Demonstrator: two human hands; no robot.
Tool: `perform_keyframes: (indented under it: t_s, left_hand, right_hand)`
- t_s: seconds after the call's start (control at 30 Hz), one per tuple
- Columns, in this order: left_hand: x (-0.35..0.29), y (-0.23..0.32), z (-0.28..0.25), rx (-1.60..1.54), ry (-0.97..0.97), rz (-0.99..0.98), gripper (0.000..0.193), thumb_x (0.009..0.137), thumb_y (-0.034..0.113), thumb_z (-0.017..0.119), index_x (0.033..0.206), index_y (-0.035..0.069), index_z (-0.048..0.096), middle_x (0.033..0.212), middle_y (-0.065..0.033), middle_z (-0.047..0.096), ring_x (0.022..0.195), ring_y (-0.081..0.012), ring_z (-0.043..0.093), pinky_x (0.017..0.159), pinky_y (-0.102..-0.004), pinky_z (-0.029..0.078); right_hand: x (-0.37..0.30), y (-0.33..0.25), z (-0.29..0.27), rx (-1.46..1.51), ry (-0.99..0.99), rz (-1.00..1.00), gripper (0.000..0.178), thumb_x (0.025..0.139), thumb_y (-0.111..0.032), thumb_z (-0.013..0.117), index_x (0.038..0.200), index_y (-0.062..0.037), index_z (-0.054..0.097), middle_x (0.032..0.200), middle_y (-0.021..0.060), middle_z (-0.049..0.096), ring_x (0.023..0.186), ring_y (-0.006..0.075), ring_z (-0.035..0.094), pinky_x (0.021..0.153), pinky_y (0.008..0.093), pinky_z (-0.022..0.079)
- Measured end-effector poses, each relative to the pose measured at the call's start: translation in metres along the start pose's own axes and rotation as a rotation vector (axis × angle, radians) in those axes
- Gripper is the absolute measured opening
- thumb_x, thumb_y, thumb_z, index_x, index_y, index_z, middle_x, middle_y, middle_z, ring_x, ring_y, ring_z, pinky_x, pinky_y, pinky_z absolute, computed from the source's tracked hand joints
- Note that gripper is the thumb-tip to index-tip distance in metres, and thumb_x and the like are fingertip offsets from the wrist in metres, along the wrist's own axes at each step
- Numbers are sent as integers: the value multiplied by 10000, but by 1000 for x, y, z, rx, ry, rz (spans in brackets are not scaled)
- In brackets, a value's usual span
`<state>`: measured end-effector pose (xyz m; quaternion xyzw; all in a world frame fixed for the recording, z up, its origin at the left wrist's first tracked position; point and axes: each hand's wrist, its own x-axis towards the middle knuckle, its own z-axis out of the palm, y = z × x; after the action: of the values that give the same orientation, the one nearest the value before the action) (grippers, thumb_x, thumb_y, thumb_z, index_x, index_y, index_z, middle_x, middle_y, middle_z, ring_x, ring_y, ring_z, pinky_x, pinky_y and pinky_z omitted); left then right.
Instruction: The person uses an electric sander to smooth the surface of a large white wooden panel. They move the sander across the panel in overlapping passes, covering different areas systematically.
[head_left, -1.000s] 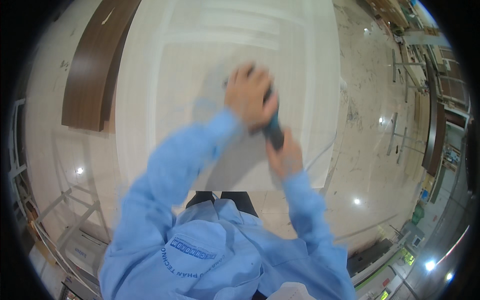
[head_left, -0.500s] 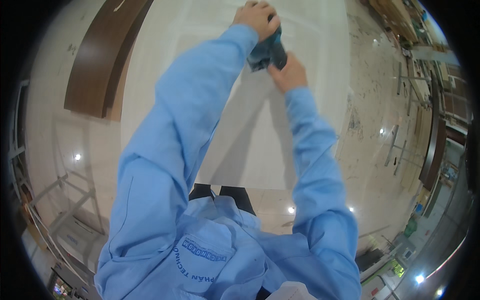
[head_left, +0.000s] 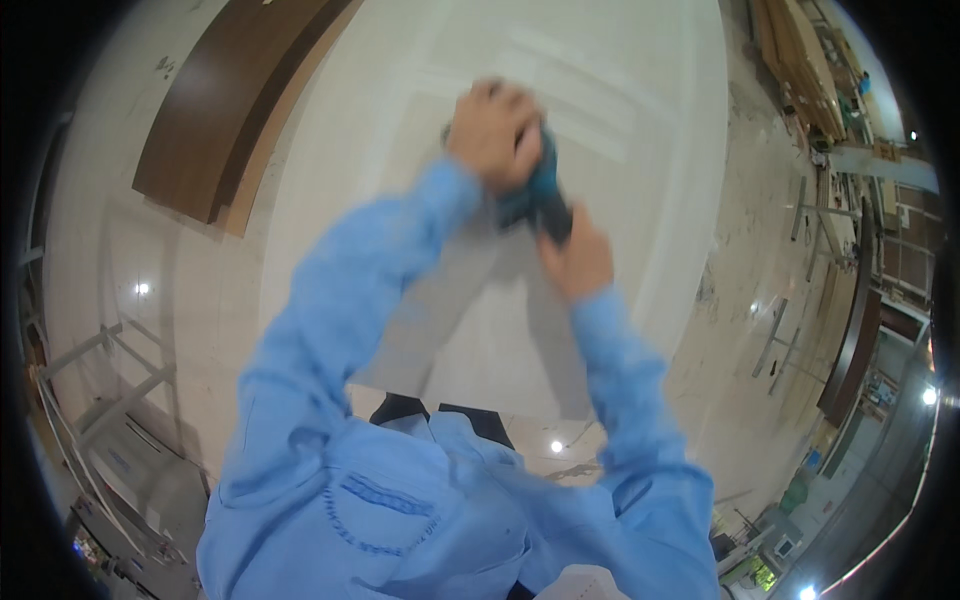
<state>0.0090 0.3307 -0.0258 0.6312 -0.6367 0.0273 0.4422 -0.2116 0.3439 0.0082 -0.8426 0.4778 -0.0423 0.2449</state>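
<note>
A teal and black handheld power tool (head_left: 543, 182), by its shape a sander, rests on a broad pale board (head_left: 650, 270) in front of me. My left hand (head_left: 494, 138) is wrapped over the tool's top and far part, blurred by motion. Lower and to the right, my right hand (head_left: 580, 258) closes around the black rear handle. The tool's underside is hidden against the board. Shadows of both arms fall across the pale surface.
Left of the board lie thick dark brown panels (head_left: 235, 95). A grey metal frame (head_left: 115, 385) stands at the lower left. Across the tiled floor at right are another metal frame (head_left: 830, 225), a long dark panel (head_left: 853, 345) and stacked boards (head_left: 800, 75).
Both hands and the sander have come back toward me over the board. My arms are more bent. The view has shifted a little, showing more of the board's far part.
</note>
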Motion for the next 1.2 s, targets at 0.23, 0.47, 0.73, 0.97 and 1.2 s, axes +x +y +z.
perform_keyframes:
  t_s: [0.23,0.47,0.73,0.97,1.2]
  left_hand:
    - [2,16,-4,112,-97,-111,288,951,292,589,1110,79,700,1224,-159,662,1210,-434,543,1037,-544,456]
    - [-173,122,-96,-65,-12,-210,366,734,274,694,1040,83,758,1191,-157,666,1269,-479,516,1062,-607,408]
    - [56,-82,-32,137,33,-209,259,936,259,565,1085,107,712,1205,-131,673,1190,-407,558,1020,-524,464]
    - [-119,77,-101,64,-23,-270,389,827,286,669,1158,85,703,1308,-152,614,1304,-463,482,1071,-567,422]
    - [-147,46,-116,39,168,-277,339,786,205,596,1056,57,738,1142,-181,677,1194,-461,539,1064,-567,423]
  right_hand:
    - [-6,2,21,33,116,6,464,895,-266,710,1254,-19,552,1042,287,701,954,517,669,819,586,541]
    - [-203,-13,34,86,-304,54,442,844,-195,747,1229,-73,566,926,231,703,834,469,698,724,563,559]
    - [112,-63,18,22,102,-165,383,858,-263,753,1110,-35,577,932,274,717,894,490,691,775,562,556]
    - [-127,-21,44,109,-139,-86,355,876,-165,703,1187,-73,559,896,251,694,850,494,682,701,555,548]
    - [-109,-73,37,-18,-285,-28,451,853,-207,739,1249,-82,563,909,231,705,817,474,694,701,559,559]
